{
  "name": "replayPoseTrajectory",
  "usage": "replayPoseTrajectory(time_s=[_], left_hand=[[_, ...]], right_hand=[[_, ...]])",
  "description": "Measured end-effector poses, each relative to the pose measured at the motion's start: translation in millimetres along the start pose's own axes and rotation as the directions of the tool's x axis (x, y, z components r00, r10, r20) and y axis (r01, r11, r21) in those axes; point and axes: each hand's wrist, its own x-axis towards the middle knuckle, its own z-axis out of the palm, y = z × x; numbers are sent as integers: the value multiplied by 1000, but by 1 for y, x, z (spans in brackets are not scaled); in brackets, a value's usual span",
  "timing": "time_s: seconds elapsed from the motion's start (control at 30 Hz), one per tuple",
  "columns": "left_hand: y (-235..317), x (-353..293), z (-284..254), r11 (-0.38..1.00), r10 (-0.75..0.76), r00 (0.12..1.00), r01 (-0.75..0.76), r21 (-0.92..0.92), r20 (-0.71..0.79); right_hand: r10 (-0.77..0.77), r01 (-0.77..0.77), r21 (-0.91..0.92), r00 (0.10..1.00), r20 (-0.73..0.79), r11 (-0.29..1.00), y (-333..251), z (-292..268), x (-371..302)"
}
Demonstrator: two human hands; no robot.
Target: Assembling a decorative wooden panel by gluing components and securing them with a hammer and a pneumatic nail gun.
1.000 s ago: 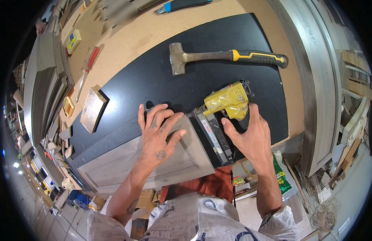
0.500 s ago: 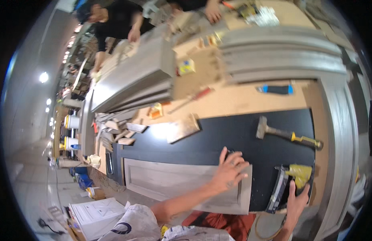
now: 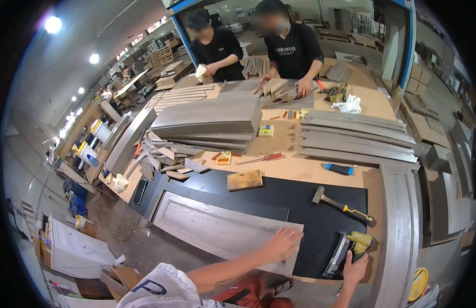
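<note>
My right hand (image 3: 355, 268) is closed round the handle of a yellow-green nail gun (image 3: 360, 240), which lies on the black sheet with its dark magazine toward the left. My left hand (image 3: 283, 244) is over the right end of a grey framed cabinet door panel (image 3: 212, 226). Its fingers look drawn together, but they are blurred, and whether they hold anything is hidden. The panel lies along the near edge of the black sheet (image 3: 279, 197). Beyond the nail gun is a hammer (image 3: 343, 206) with a yellow and black handle.
A wooden block (image 3: 244, 180), a red-handled screwdriver (image 3: 263, 158) and a blue utility knife (image 3: 339, 169) lie farther back. Offcuts (image 3: 166, 159) are heaped at left. Stacked grey boards (image 3: 207, 118) and long mouldings (image 3: 351, 136) stand behind. Two people work across the table.
My view has tilted up, bringing the two people fully into sight. My left hand's spread fingers have drawn in over the panel's right end. My right hand stays at the nail gun.
</note>
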Motion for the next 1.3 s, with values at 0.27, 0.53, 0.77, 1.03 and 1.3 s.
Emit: replayPoseTrajectory(time_s=[0.27,0.53,0.77,1.03,1.3], left_hand=[[28,-71,-8,907,381,814,-421,-7,438],[13,-58,14,883,448,838,-469,-9,312],[10,-55,19,879,466,797,-466,-99,384],[11,-85,22,992,92,986,-79,-99,138],[0,-92,9,990,130,991,-128,55,-20]], right_hand=[[-33,33,-19,999,-4,999,-2,-6,-6],[-15,11,-104,999,-38,995,2,10,2],[-408,306,-292,811,-419,906,-4,24,-42],[-410,284,597,908,83,750,-65,46,-179],[-343,268,681,939,-28,681,-72,59,-183]])
